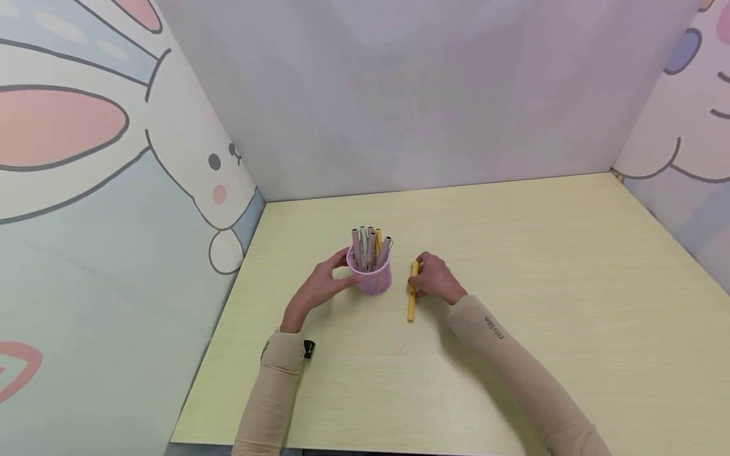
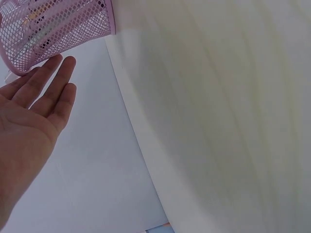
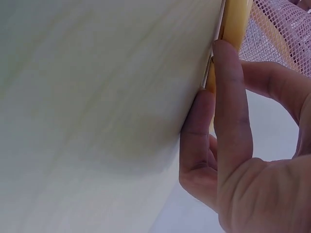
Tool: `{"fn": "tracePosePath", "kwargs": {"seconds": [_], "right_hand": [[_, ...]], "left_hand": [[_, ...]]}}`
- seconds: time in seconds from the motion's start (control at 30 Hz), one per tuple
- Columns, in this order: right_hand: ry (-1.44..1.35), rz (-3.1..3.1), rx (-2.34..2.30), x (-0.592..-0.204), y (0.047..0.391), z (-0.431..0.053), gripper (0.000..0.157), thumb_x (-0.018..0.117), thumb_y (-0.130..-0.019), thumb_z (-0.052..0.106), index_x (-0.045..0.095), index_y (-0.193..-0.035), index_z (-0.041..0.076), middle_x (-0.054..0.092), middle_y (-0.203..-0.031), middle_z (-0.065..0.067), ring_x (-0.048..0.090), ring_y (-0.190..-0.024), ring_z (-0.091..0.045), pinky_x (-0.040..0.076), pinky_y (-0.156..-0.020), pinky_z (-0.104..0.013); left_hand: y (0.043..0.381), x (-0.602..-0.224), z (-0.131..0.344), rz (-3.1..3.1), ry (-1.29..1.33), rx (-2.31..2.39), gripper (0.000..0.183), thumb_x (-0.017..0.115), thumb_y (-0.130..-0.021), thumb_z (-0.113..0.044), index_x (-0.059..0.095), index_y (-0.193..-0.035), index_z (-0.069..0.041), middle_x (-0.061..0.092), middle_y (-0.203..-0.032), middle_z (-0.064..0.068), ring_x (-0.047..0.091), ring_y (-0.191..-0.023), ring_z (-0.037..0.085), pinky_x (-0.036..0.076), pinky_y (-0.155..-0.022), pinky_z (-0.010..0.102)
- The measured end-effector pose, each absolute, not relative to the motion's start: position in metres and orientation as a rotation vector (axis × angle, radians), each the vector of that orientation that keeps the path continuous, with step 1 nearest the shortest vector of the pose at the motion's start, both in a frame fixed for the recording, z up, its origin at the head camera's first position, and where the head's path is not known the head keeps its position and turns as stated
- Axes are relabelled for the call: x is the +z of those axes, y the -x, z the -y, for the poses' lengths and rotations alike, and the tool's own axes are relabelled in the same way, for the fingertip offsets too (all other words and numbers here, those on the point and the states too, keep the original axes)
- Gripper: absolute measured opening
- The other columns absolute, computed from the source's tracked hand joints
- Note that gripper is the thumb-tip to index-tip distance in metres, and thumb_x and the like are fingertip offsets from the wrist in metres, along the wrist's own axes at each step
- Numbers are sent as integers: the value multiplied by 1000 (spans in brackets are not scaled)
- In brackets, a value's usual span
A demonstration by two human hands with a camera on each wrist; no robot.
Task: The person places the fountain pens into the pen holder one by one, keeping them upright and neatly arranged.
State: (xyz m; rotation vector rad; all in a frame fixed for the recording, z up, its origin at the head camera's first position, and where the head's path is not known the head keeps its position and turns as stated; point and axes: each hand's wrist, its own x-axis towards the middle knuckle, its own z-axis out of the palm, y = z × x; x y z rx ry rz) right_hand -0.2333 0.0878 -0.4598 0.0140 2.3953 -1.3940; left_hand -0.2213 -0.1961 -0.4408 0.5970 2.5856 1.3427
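A pink mesh pen cup (image 1: 373,284) stands upright on the table, with several pens (image 1: 371,248) in mauve, pale green and yellow poking out of its top. My left hand (image 1: 319,285) holds the cup's left side, thumb at the near rim and index finger round the back. The left wrist view has the other fingers (image 2: 62,82) reaching along the mesh. To the right of the cup, my right hand (image 1: 436,277) pinches a yellow pen (image 1: 411,307) between thumb and fingers, close over the tabletop. Part of that pen is hidden behind the fingers.
The pale wooden table (image 1: 542,304) meets a plain light wall (image 1: 428,95) at the back. A wall with a cartoon rabbit (image 1: 188,145) rises along the left edge, and another decorated wall (image 1: 656,126) is on the right. A small black object (image 1: 308,349) shows by the left cuff.
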Motion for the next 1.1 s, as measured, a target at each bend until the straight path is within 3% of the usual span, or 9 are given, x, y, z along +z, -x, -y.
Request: {"fn": "tracePosePath", "kwargs": {"seconds": [0.27,0.53,1.1], "right_hand": [[9,-2422,-1406,-462,233,-91,53,69,-89,-2,41,-133,-11,62,-100,-23,70,-70,-24,60,-63,-31],[34,-2415,-1477,-461,233,-95,57,68,-87,-4,40,-136,-11,59,-108,-24,69,-73,-24,60,-65,-31],[91,-2333,-1770,-457,231,-107,61,69,-90,-5,41,-144,-6,47,-117,-21,65,-96,-32,62,-71,-35]], "left_hand": [[222,-442,195,-2596,-602,1335,75,73,-96,-38,41,-159,-15,58,-146,10,51,-136,30,34,-112,62],[221,-441,194,-2601,-595,1328,76,73,-96,-39,40,-159,-15,58,-146,9,51,-136,30,35,-112,61],[222,-441,194,-2601,-579,1310,77,73,-96,-38,39,-160,-12,57,-146,11,49,-137,30,34,-113,62]]}}
